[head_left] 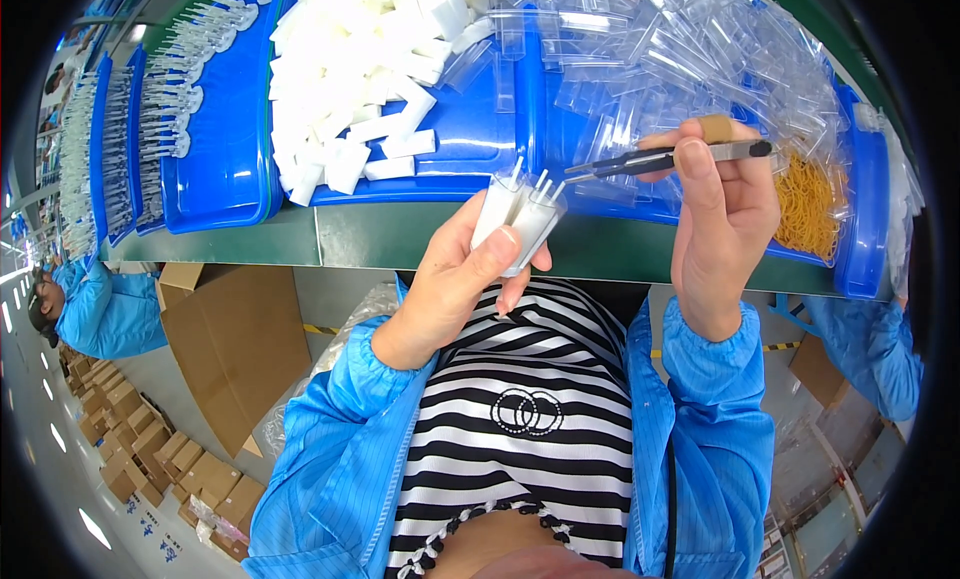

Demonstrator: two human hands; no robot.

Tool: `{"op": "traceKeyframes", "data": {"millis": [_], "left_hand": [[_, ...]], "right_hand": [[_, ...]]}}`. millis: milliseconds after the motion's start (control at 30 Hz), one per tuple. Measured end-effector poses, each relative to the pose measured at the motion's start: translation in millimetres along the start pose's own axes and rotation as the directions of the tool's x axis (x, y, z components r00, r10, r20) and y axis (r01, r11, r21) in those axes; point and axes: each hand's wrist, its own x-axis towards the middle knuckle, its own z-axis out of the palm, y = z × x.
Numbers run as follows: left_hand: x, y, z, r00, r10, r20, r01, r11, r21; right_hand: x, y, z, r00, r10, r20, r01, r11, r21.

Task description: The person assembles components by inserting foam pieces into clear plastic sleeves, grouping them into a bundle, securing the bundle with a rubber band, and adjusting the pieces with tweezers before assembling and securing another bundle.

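Observation:
My left hand [445, 279] is closed around two clear plastic sleeves with white filling [535, 229], held upright above the table's front edge. Thin white sticks [545, 187] poke out of their tops. In my right hand [725, 214] is a pair of dark tweezers [650, 163], pinched between thumb and fingers and pointing left. The tweezer tips come close to the sticks; whether they touch is unclear. A tan wrap [715, 129] covers part of one right finger.
Behind my hands, blue trays [440, 189] hold white blocks [360, 89], loose clear sleeves [690, 49] and yellow rubber bands [810, 204]. Far left, more trays carry rows of small white-tipped parts [185, 79]. A cardboard box [235, 349] stands left of me. People in blue sit on both sides.

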Motion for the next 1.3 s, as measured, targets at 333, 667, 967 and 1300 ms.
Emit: {"op": "traceKeyframes", "data": {"millis": [333, 667, 967, 1300], "left_hand": [[-4, 1, 3, 0.996, 0.003, -0.089, 0.024, 0.954, 0.3], [-4, 2, 7, 0.993, 0.05, -0.107, 0.007, 0.88, 0.475], [-2, 1, 7, 0.987, 0.156, -0.046, -0.092, 0.769, 0.633], [-3, 2, 7, 0.984, 0.173, -0.042, -0.107, 0.762, 0.639]], "right_hand": [[-3, -3, 2, 0.994, 0.067, 0.089, -0.064, 0.997, -0.037], [1, -10, -2, 0.986, 0.093, 0.141, -0.08, 0.992, -0.098], [2, -10, -9, 0.976, 0.121, 0.182, -0.103, 0.989, -0.107], [2, -10, -9, 0.981, 0.106, 0.16, -0.093, 0.992, -0.086]]}}
